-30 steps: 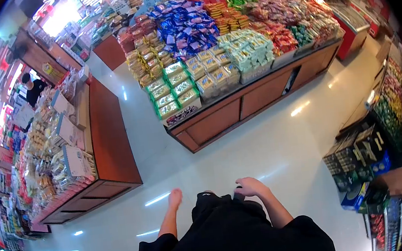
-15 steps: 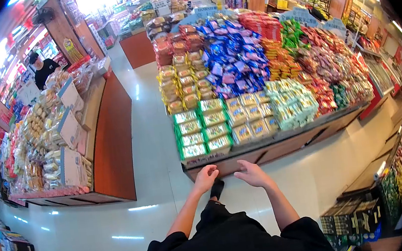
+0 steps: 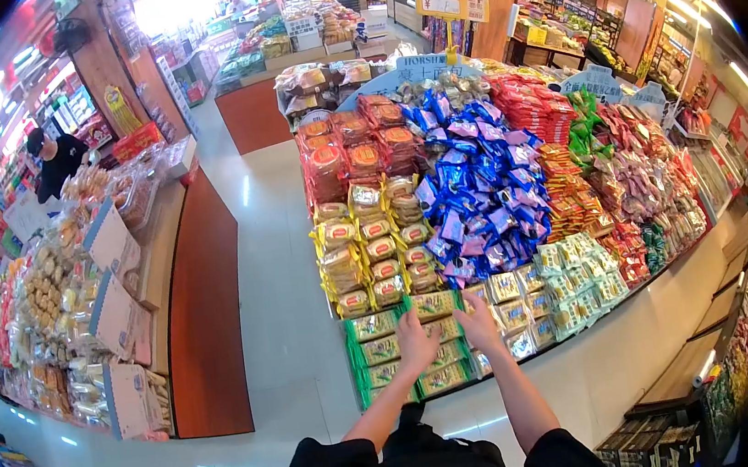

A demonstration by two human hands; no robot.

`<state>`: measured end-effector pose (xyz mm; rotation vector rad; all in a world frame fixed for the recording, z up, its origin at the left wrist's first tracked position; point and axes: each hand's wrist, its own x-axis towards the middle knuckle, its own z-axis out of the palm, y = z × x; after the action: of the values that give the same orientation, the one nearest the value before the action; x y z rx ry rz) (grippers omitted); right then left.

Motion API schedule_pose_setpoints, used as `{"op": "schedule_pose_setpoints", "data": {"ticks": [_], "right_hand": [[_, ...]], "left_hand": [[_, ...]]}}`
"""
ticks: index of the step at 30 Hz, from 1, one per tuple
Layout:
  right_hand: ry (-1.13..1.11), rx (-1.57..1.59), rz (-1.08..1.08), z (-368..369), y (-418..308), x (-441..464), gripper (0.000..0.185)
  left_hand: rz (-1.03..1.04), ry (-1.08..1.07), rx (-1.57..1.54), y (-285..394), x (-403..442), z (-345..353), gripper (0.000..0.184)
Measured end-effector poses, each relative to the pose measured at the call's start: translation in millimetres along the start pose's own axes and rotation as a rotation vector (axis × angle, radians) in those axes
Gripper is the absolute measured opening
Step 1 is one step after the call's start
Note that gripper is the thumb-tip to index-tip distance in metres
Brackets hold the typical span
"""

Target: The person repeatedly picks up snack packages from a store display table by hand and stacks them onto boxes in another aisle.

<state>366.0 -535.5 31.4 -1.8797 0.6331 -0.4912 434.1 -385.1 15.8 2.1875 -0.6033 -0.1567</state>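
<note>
My left hand is over the green-edged packets, its fingers extended and apart from the thumb. To its right, my right hand is at the edge of the same stack, fingers stretched forward. Between and ahead of my fingertips lies a gold and green packet; whether I touch it I cannot tell. More green-edged packets lie in rows on the left. Right of my right hand are small cream and silver packs. Neither hand visibly holds anything.
Yellow-wrapped buns, blue packets and pale green packs fill the display. A second stand is across a tiled aisle on the left, with a person in black behind it. Shelves stand at right.
Both hands have moved forward from in front of the display's edge to over the green-edged packets. My view is closer to the display. The person behind the left stand has bent lower.
</note>
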Motion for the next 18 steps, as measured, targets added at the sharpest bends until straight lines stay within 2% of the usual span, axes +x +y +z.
{"op": "schedule_pose_setpoints", "data": {"ticks": [4, 5, 7, 11, 12, 15, 18], "right_hand": [[-0.06, -0.195, 0.218, 7.7, -22.3, 7.9, 0.049], [-0.017, -0.291, 0.138, 12.3, -6.1, 9.7, 0.046], [-0.021, -0.258, 0.139, 16.1, -3.2, 12.7, 0.044], [0.023, -0.273, 0.075, 14.3, -4.1, -1.9, 0.04], [0.04, -0.284, 0.052, 13.5, -8.9, -11.3, 0.039], [0.178, -0.102, 0.07, 5.0, -16.8, -48.2, 0.032], [0.316, 0.175, 0.187, -13.4, -28.6, -91.8, 0.023]], "left_hand": [[-0.027, -0.001, -0.048, -6.8, 10.3, 7.6, 0.074], [-0.034, 0.041, -0.093, -8.1, 11.6, 9.0, 0.074], [-0.044, 0.104, -0.161, -13.2, 16.7, 14.3, 0.073], [-0.087, 0.028, -0.081, -8.4, 9.2, 9.3, 0.075], [-0.035, 0.042, -0.095, -9.2, 2.0, 10.2, 0.075], [0.11, 0.079, -0.137, -6.0, -26.0, 2.3, 0.069], [0.163, -0.064, -0.299, -1.6, -56.4, -4.6, 0.064]]}}
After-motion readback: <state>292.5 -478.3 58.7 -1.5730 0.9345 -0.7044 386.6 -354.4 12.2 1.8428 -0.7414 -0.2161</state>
